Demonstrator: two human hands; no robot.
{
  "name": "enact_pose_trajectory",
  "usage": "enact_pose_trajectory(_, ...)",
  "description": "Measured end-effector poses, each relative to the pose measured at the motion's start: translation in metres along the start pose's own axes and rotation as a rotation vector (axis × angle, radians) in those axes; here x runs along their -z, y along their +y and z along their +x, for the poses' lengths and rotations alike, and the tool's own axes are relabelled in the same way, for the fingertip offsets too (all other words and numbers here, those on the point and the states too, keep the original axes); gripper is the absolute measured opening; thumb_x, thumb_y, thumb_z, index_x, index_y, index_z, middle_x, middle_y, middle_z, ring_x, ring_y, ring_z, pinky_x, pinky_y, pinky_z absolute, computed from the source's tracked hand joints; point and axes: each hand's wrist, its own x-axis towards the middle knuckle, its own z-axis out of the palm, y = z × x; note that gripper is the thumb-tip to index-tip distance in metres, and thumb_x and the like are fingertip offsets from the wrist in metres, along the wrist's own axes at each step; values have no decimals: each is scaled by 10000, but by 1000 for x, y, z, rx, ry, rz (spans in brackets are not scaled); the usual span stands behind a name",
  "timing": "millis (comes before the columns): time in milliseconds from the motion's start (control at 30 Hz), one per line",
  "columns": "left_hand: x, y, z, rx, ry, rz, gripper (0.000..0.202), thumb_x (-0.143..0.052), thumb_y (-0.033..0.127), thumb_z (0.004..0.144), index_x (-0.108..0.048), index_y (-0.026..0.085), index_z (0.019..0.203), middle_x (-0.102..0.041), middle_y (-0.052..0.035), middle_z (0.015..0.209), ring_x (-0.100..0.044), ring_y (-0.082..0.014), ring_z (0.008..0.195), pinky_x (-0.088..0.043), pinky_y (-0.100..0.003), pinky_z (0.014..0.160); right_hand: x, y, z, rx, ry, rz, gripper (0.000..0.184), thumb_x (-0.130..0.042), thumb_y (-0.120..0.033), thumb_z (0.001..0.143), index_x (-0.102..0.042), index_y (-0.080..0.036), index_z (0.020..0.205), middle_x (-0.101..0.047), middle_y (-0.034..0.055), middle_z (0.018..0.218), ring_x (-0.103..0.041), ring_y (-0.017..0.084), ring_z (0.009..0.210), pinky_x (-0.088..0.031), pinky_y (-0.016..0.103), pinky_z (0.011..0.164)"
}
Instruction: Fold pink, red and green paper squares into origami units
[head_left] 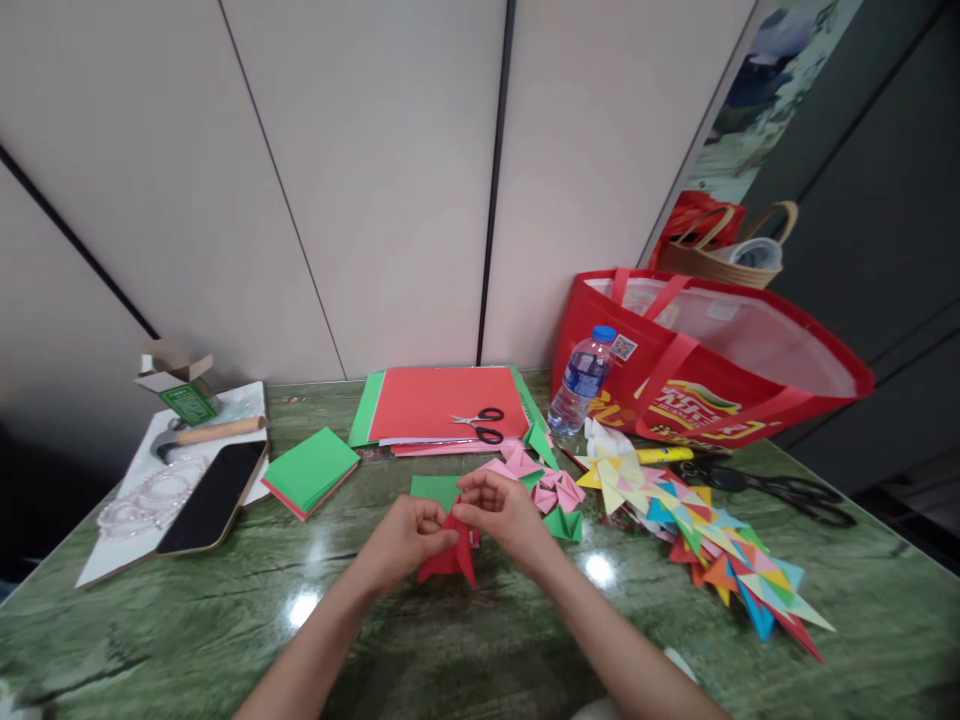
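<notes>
A folded piece of red paper (448, 562) is held between both hands above the table's front middle. My left hand (409, 538) pinches its left side, and the fingers of my right hand (499, 515) are closed on its upper right. Part of the paper is hidden behind my fingers. Just beyond the hands lies a green paper sheet (433, 488). Pink folded pieces (559, 492) and a green folded piece (564, 525) rest to the right of my right hand. Further left sits a stack of green and red paper squares (313, 468).
Scissors (480, 424) lie on a stack of red sheets (442, 400). A water bottle (583, 380) stands by a red bag (705, 370). Colourful folded-paper pieces (720, 540) spread at right, near black scissors (780, 490). A phone (214, 500), hammer-like tool (217, 431) and small box (184, 390) lie left.
</notes>
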Motion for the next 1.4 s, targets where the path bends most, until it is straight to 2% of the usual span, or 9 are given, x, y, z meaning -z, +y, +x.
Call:
enact_pose_trajectory(167,-2,-2,1,-31,-14,44,269,-547,362,659,-408,166,536,-296,100,386,-193,-46,381,-108,-203,394,0,-1,0,-21,-21,29,240,-694,-354,589,-584,-146,638,-563,-20,581,-483,85,501,-390,209,496)
enact_pose_trajectory(300,-3,-4,3,-59,-8,69,228,-528,331,668,-430,160,552,-284,103,387,-191,-47,382,-101,-202,394,-2,-1,-1,9,9,-28,270,-683,-388,598,-560,-148,591,-523,-31,542,-456,83,498,-367,203,489)
enact_pose_trajectory(433,-5,-3,2,-52,11,47,224,-529,331,663,-432,160,555,-301,101,383,-198,-45,368,-110,-197,385,-4,0,-1,-35,50,46,287,-686,-394,591,-555,-141,558,-519,-31,516,-442,78,475,-358,200,475)
enact_pose_trajectory(633,-5,-6,4,-19,84,-66,284,-589,402,617,-471,146,588,-355,88,401,-262,-53,377,-141,-186,403,1,-5,0,-28,10,39,257,-704,-347,573,-625,-144,710,-597,-7,626,-496,91,517,-395,210,502)
enact_pose_trajectory(700,-4,-6,4,-15,91,-60,286,-587,405,623,-472,144,597,-350,89,404,-260,-52,379,-134,-185,406,2,-5,0,-9,-17,-27,233,-691,-345,593,-626,-138,676,-587,-6,597,-489,90,505,-386,209,492)
enact_pose_trajectory(800,-2,-4,2,-25,64,6,274,-568,392,647,-483,135,602,-310,98,391,-215,-46,377,-109,-190,401,3,-3,0,10,-20,-112,228,-656,-361,635,-624,-136,643,-560,-12,552,-469,88,486,-360,205,465)
enact_pose_trajectory(1000,-1,-2,0,-50,-13,38,283,-549,391,675,-537,116,742,-286,107,392,-187,-48,382,-100,-194,398,2,0,0,72,-22,-167,219,-630,-359,662,-630,-142,639,-589,1,589,-492,102,529,-380,217,511)
enact_pose_trajectory(1167,-1,-3,1,-81,21,58,270,-548,389,672,-481,139,595,-292,95,406,-211,-47,387,-119,-190,401,2,-2,0,85,-4,-193,208,-632,-357,660,-634,-151,638,-595,6,603,-502,110,550,-387,218,516)
enact_pose_trajectory(1400,-3,-3,1,-92,-17,15,258,-560,365,673,-464,145,577,-313,92,399,-226,-46,383,-131,-188,402,0,-5,-2,52,-9,-103,223,-624,-363,670,-591,-144,641,-544,-12,573,-456,90,497,-357,205,473)
